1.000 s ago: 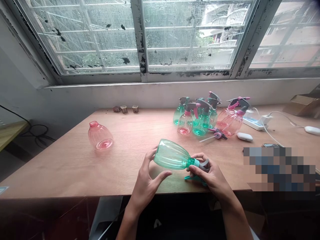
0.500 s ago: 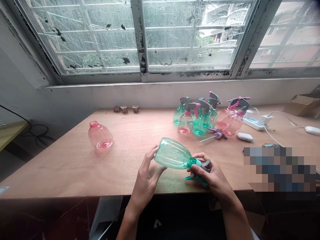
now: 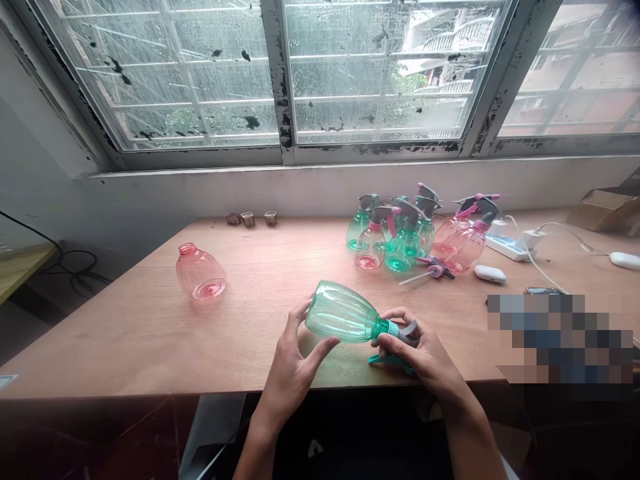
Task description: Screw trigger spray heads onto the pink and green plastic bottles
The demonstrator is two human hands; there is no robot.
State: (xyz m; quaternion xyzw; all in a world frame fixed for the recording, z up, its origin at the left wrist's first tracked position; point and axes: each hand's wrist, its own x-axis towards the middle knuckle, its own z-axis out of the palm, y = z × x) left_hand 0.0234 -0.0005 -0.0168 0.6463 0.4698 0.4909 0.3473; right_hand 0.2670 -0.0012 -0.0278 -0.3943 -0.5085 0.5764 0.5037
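Note:
A clear green spray bottle (image 3: pixel 345 312) lies tilted in the air above the table, its base to the left and its neck to the right. Around the base end curls my left hand (image 3: pixel 295 363), thumb below the bottle and fingers partly hidden behind it. My right hand (image 3: pixel 417 347) pinches the neck and the grey spray head (image 3: pixel 409 331). A teal trigger (image 3: pixel 383 360) hangs beneath the right fingers. A pink bottle without a head (image 3: pixel 201 272) stands at the left.
Several green and pink spray bottles (image 3: pixel 403 250) cluster at the back, with a loose pink spray head (image 3: pixel 436 269) before them. A power strip (image 3: pixel 513 248), a white case (image 3: pixel 490 274) and a cardboard box (image 3: pixel 607 210) are at the right. Small blocks (image 3: pixel 249 219) sit by the wall.
The green bottle has shifted slightly left and down at its base. My left thumb has come up closer along its underside; my right hand keeps its hold.

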